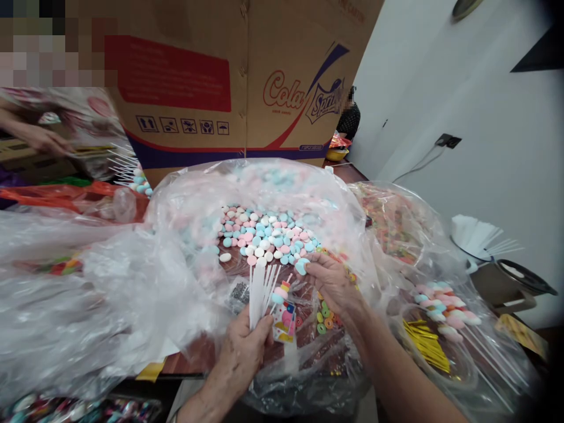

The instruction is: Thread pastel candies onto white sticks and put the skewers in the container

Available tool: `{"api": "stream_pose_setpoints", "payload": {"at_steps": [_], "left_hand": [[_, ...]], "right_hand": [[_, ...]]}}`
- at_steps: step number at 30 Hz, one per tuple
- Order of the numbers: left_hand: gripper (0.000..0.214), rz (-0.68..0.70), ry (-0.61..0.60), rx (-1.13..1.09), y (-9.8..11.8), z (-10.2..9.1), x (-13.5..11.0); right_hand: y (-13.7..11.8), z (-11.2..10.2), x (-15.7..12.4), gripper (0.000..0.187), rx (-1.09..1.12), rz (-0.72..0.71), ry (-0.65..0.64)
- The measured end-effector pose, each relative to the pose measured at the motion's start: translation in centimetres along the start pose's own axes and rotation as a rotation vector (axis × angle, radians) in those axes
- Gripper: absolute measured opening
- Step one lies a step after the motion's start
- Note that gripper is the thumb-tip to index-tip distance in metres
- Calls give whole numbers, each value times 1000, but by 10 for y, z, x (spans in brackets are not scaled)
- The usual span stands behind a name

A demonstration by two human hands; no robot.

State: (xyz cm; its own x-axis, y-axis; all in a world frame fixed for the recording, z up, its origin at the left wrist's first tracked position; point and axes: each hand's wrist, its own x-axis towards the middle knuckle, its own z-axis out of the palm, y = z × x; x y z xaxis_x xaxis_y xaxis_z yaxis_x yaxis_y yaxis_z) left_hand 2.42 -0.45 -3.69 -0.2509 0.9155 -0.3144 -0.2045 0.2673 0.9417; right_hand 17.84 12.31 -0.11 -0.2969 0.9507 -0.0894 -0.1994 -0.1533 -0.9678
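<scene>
My left hand (244,349) is closed round a bunch of thin white sticks (261,288) that fan upward, together with one stick threaded with candy pieces (282,296) and a small colourful wrapper. My right hand (330,282) pinches a pale blue candy (301,267) at its fingertips, just right of the sticks. Both hands are over an open clear plastic bag (194,194) holding a heap of pink, blue and white candies (264,232). Coloured ring candies (325,320) lie under my right wrist.
A large Cola cardboard box (229,82) stands behind the bag. Another clear bag of mixed sweets (392,220) is at the right, finished candy sticks (445,308) and gold twist ties (425,343) nearer. Another person's hand (42,140) works at far left. White sticks (478,235) sit in a container.
</scene>
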Motion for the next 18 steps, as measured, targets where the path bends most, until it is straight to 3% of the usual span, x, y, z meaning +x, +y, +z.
{"api": "stream_pose_setpoints", "payload": {"at_steps": [5, 12, 18], "left_hand": [[27, 10, -19, 52, -2, -2, 0], [23, 16, -37, 48, -7, -4, 0], [21, 7, -27, 54, 3, -2, -3]], "right_hand": [[-5, 10, -5, 30, 122, 82, -39], [2, 11, -6, 27, 95, 57, -68], [2, 10, -6, 29, 76, 21, -29]]}}
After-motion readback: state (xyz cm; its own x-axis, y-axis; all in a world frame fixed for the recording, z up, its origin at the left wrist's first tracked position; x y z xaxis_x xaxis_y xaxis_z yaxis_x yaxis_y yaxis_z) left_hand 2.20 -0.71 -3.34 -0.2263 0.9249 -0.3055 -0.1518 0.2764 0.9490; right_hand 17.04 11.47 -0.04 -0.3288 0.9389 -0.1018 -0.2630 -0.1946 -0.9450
